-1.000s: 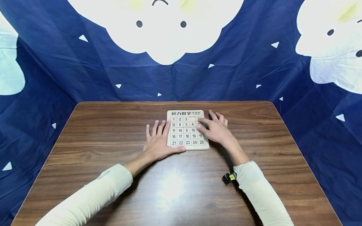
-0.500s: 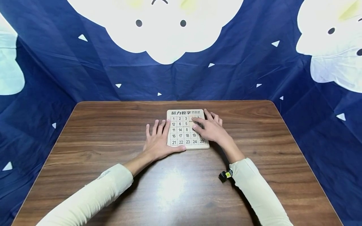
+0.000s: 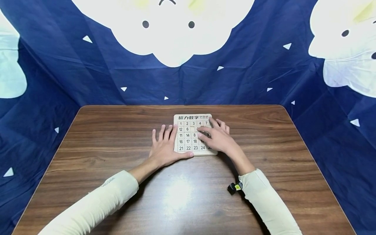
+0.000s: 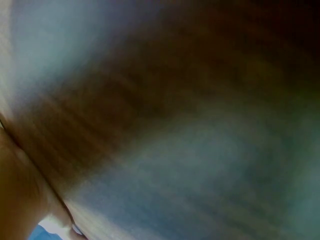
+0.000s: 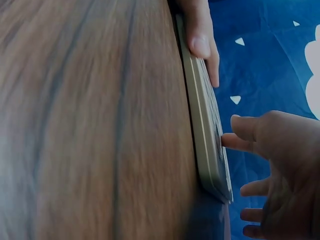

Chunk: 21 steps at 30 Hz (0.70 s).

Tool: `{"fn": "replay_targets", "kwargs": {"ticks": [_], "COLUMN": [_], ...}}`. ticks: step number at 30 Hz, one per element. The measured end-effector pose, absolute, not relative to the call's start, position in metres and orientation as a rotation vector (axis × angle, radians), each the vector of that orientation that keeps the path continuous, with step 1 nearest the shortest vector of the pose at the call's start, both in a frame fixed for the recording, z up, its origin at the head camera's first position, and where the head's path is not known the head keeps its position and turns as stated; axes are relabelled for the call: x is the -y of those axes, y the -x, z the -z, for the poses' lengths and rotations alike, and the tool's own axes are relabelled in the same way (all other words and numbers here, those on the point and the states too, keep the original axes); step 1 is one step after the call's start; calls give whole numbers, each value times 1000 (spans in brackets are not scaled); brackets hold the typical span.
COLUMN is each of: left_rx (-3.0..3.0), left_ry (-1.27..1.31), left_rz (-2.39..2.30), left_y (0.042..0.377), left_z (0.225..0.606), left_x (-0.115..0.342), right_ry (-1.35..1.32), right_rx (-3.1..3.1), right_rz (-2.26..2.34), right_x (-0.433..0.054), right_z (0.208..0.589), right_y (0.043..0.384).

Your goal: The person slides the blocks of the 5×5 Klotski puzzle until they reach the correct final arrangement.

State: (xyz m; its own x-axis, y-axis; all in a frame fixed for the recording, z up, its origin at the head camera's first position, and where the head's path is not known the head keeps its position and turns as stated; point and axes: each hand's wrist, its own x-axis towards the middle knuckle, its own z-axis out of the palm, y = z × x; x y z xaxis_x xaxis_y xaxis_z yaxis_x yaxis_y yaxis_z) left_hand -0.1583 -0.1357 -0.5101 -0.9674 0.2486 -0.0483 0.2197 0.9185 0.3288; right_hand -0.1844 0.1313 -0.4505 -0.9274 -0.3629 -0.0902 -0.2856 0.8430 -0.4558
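A pale wooden number sliding puzzle (image 3: pixel 191 117) lies flat on the table, its tiles printed with black numbers. My left hand (image 3: pixel 165 148) steadies it, straight fingers along the left edge and the thumb across the lower edge. Over the right half reaches my right hand (image 3: pixel 218 137), its extended index finger touching the second row, beside a bare slot. Tile 4 (image 3: pixel 200 123) sits in the top row between 3 and 7. The right hand covers several tiles, and tile 5 is not visible. In the right wrist view, the puzzle's edge (image 5: pixel 207 145) shows, a right fingertip meeting its face.
The brown wood-grain table (image 3: pixel 111 137) extends around the puzzle. A blue curtain (image 3: pixel 97 78) with white cloud shapes stands behind and at both sides. A small black device (image 3: pixel 232 188) sits at the right wrist. The left wrist view is mostly blurred table.
My right hand has shifted left across the puzzle. Tile 4 has slid up into the top row, and the bare slot is now beside tile 6. My left hand has stayed still.
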Motion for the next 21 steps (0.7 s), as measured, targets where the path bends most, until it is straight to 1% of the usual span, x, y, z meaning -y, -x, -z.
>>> {"fn": "replay_targets", "kwargs": {"ticks": [6,10,17,21], "left_rx": [-2995,-2990,-2992,-2991], "left_ry": [-365,-362,-360,-371], "left_rz": [-491,-488,-488,-487], "left_y": [158,158,158,159], "left_z": [511,511,511,512], "left_x": [135,135,137,136], "right_ry": [491,524,697,655], "right_rx": [-2883,-2904,-2842,-2835], "right_rz": [650,652,579,558], "right_x": [-136,-123,-99,-100], "right_z": [448,447,452,454], "right_y": [185,186,187,188]}}
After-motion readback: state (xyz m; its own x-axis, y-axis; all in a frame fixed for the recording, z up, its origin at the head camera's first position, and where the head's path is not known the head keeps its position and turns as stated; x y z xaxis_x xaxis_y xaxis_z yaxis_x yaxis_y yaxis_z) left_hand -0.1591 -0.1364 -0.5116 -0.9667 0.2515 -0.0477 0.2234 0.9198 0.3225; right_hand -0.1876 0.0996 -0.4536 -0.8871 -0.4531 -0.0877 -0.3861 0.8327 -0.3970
